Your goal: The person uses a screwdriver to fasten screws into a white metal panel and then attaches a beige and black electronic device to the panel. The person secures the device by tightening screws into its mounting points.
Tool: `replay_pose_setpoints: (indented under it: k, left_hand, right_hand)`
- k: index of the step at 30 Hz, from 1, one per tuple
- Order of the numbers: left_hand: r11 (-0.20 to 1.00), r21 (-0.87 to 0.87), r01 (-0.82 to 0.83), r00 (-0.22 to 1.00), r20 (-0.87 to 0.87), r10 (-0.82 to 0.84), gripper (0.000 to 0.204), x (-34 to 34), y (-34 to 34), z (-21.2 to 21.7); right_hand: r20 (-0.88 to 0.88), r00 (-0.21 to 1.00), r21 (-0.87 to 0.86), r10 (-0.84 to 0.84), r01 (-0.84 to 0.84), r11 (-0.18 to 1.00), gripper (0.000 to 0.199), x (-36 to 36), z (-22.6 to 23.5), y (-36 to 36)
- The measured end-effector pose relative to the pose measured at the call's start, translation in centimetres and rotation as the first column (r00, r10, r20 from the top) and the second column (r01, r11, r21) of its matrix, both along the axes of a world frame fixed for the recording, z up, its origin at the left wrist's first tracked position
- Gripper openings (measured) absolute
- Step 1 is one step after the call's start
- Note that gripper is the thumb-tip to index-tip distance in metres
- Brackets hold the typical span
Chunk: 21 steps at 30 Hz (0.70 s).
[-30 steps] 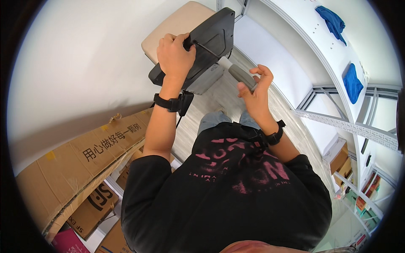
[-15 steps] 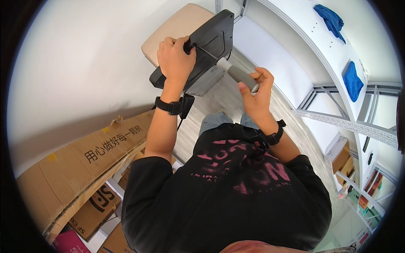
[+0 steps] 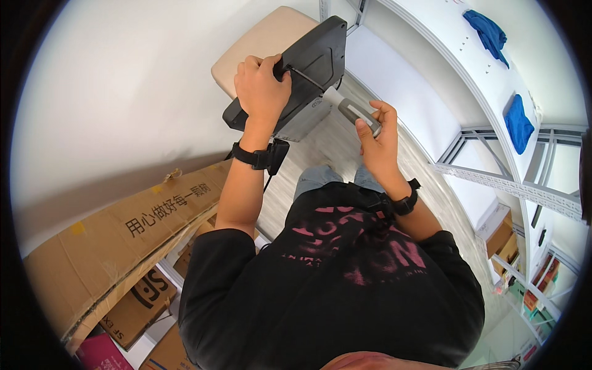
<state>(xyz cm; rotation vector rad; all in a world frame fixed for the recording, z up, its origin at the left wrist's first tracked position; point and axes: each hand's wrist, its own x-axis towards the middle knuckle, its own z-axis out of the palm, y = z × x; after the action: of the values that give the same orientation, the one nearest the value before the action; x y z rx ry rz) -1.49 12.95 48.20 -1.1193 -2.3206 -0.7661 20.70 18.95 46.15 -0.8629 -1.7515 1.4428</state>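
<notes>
My left hand (image 3: 262,86) grips the upper left edge of a black rectangular plastic panel (image 3: 320,55), which is tilted in front of a beige padded seat (image 3: 259,37). Thumb and fingers are closed around the edge, close to the tip of a screwdriver (image 3: 359,117). That screwdriver has a grey and white handle with a light strip, and its thin dark shaft slants up to the panel face. My right hand (image 3: 379,135) holds the handle end between thumb and fingers. The exact spot where the tip meets the panel is partly hidden by my left thumb.
A long cardboard box (image 3: 148,213) lies along the wall at the left, with more boxes (image 3: 139,308) below it. White shelving with metal rails (image 3: 487,176) stands at the right, where two blue cloths (image 3: 518,123) show. A pale wood-look floor (image 3: 308,154) lies under me.
The screwdriver handle has turned in my right hand, so its light strip now shows, and my right fingers have shifted. My left hand keeps its grip. The whole view has shifted slightly.
</notes>
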Motion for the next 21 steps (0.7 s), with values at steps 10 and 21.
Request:
replay_pose_setpoints:
  k: [10,21]
  left_hand:
    - [1.000,-0.016,0.021,1.000,0.004,-0.021,0.031,-0.3,-0.2,0.2]
    - [0.992,-0.083,0.100,0.995,0.005,-0.100,0.035,0.3,0.8,1.6]
  right_hand:
    - [0.215,0.948,-0.009,0.235,-0.238,0.971,0.037,1.0,0.9,1.3]
    - [-0.090,0.988,-0.488,0.123,-0.151,0.860,0.034,7.8,0.3,6.4]
